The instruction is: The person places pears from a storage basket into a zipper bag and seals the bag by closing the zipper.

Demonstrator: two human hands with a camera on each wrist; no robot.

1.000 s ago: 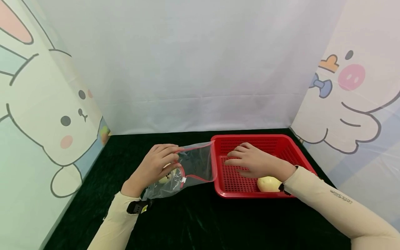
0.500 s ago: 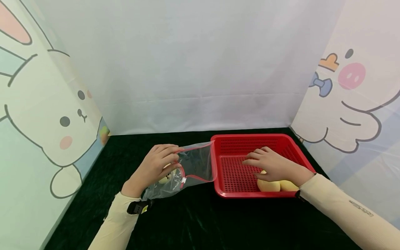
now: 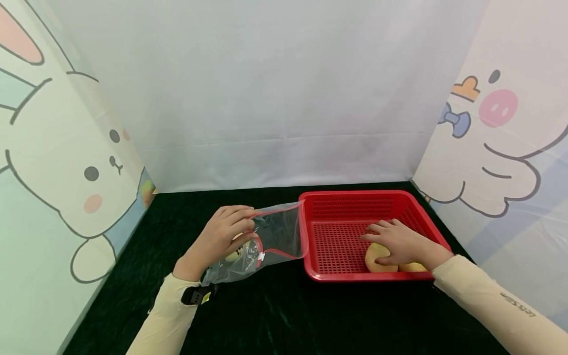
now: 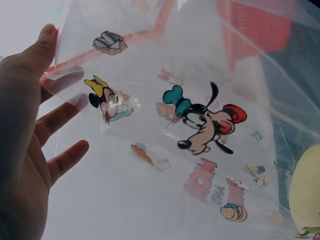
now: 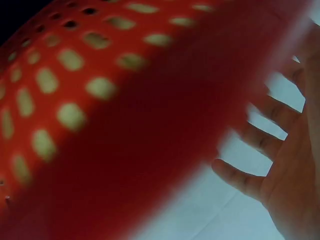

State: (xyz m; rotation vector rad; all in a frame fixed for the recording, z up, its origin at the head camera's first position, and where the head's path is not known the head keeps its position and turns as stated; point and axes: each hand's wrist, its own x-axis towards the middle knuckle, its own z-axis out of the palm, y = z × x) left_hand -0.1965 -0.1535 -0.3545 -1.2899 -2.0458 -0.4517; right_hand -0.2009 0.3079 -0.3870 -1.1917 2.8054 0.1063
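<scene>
My left hand (image 3: 224, 234) holds a clear plastic zip bag (image 3: 279, 229) by its red-edged mouth, which gapes towards the basket. In the left wrist view the bag (image 4: 150, 185) shows printed cartoon figures, and a pale yellow thing (image 4: 306, 192) is at the right edge. Over the front right of a red plastic basket (image 3: 372, 277), my right hand (image 3: 401, 244) reaches down with fingers spread. Below its thumb lies a pale yellow rounded thing (image 3: 373, 261); a second yellow one (image 3: 412, 267) is partly hidden under the wrist. Contact with them cannot be told.
A dark green cloth (image 3: 284, 315) covers the table. The basket's perforated wall (image 5: 55, 90) fills much of the right wrist view. A white curtain (image 3: 284, 98) hangs behind, with cartoon-printed sheets at the left and right.
My right hand has moved right and lower within the basket, to above the yellow rounded things. The left hand and the bag have stayed in place.
</scene>
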